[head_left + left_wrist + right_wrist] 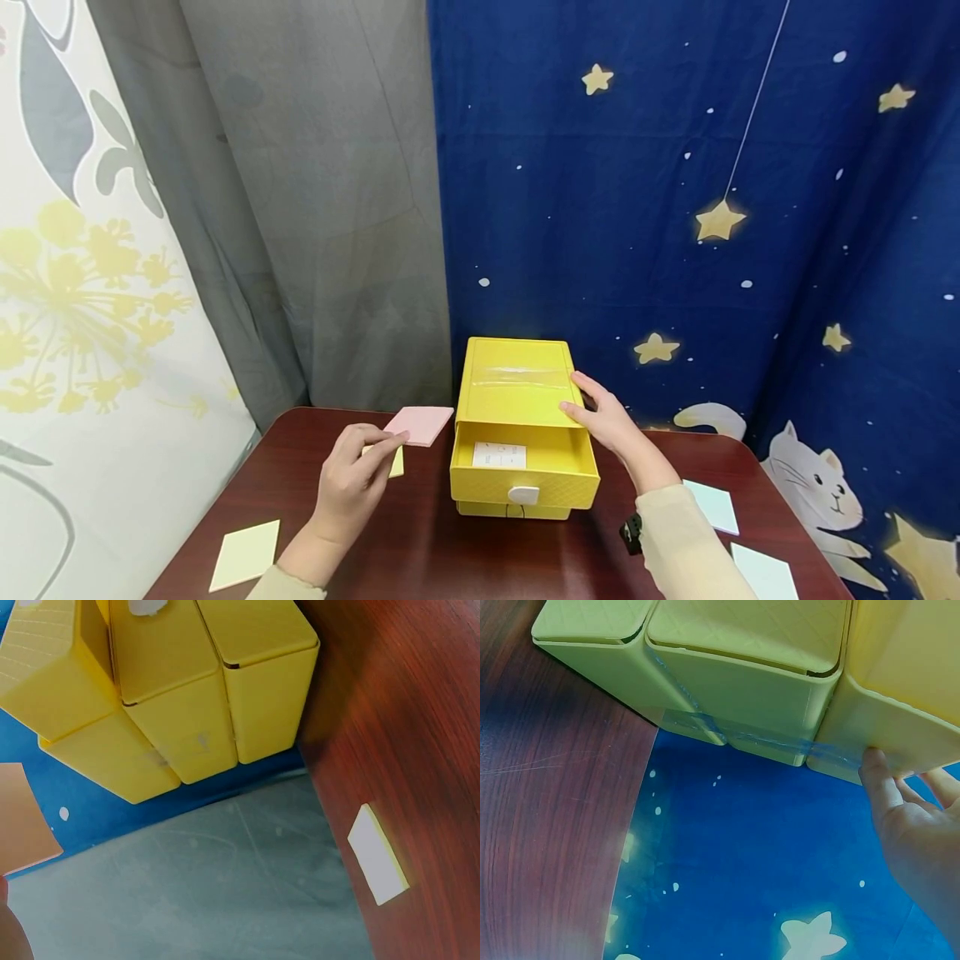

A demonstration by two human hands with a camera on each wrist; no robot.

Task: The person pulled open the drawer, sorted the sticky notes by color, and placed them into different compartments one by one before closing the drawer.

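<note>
My left hand (pixel 352 479) pinches a pink sticky note pad (pixel 420 423) between thumb and fingers, raised just left of a yellow drawer cabinet (pixel 517 400). The same pad (pixel 26 821) shows at the left edge of the left wrist view. The cabinet's top drawer (pixel 480 485), with a white knob (pixel 523 495), is pulled out. Inside it lies a white printed paper (pixel 499 455). My right hand (pixel 611 425) rests on the upper right edge of the cabinet, fingers fairly straight. In the right wrist view, one fingertip (pixel 876 761) touches the side of the top tier.
Yellow note pads lie on the dark wooden table (pixel 420 550): one (pixel 243 554) at the front left, another (pixel 397 464) partly behind my left hand. Two pale blue pads, one farther back (pixel 712 507) and one nearer (pixel 765 573), are at the right. Curtains (pixel 360 250) hang behind.
</note>
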